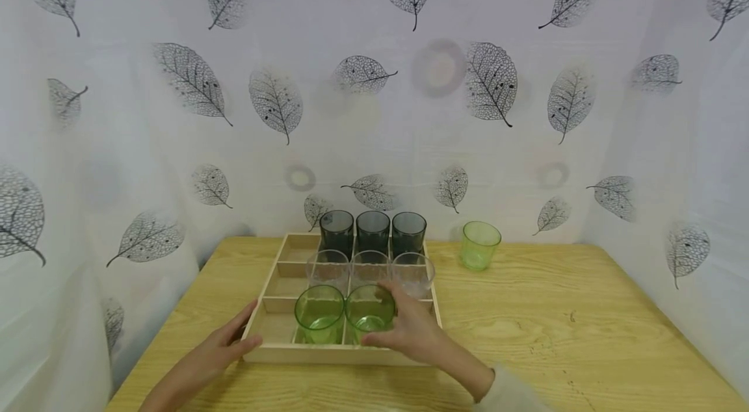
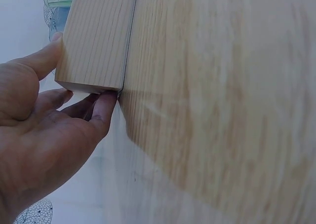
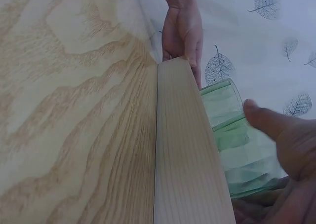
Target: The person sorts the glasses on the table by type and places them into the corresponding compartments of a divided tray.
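A light wooden tray [image 1: 318, 355] with dividers holds three rows of glasses. At its front left corner, my left hand [image 1: 225, 344] grips the tray, thumb against the front and fingers along the side. My right hand [image 1: 414, 327] holds a green glass [image 1: 370, 311] in the front row, thumb on the near side and fingers behind. In the right wrist view that hand [image 3: 298, 150] wraps the glass just past the tray's front wall [image 3: 190, 150]. Another green glass [image 1: 318, 314] stands immediately left of it.
Three clear glasses [image 1: 329, 269] fill part of the middle row, and three dark grey glasses [image 1: 372, 230] stand in the back row. A lone green glass [image 1: 480, 246] is on the table [image 1: 544, 327] behind and right of the tray. A leaf-print curtain [image 1: 374, 126] hangs behind.
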Tool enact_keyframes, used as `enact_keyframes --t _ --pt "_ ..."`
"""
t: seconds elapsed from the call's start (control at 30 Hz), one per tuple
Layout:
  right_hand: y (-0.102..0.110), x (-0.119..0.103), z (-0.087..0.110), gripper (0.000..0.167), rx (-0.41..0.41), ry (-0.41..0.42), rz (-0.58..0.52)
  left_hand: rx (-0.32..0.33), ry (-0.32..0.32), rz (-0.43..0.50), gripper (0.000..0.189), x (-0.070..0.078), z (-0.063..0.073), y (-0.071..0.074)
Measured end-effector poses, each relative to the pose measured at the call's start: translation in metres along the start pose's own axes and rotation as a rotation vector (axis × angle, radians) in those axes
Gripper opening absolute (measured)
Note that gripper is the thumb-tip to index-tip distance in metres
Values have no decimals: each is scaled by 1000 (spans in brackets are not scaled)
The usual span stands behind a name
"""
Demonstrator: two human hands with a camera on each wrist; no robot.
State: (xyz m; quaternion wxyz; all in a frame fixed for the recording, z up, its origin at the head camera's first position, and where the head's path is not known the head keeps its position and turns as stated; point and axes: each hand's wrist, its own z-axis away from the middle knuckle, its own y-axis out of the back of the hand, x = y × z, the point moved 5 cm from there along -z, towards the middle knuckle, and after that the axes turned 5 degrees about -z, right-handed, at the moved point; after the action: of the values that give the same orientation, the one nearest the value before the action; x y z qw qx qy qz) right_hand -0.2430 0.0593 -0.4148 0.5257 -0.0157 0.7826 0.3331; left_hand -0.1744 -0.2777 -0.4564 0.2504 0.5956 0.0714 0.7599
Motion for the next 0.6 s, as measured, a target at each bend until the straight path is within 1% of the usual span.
enact_keyframes --t 0.07,0.13,0.33,0.47,0.53,0.6 --pt "0 -1 1 97 9 -2 62 -2 0 3 83 0 -1 0" --pt "0 -1 2 96 16 -6 82 -3 1 3 83 0 -1 0" --pt "3 -2 7 96 34 -24 65 4 5 -1 83 1 -1 0" --pt "9 -3 14 92 47 -26 11 5 5 2 84 1 -1 -1" --pt "12 -2 17 86 53 -16 -28 5 4 5 84 1 -1 -1" --pt "17 0 21 79 48 -16 -91 7 -1 4 83 1 -1 -1"
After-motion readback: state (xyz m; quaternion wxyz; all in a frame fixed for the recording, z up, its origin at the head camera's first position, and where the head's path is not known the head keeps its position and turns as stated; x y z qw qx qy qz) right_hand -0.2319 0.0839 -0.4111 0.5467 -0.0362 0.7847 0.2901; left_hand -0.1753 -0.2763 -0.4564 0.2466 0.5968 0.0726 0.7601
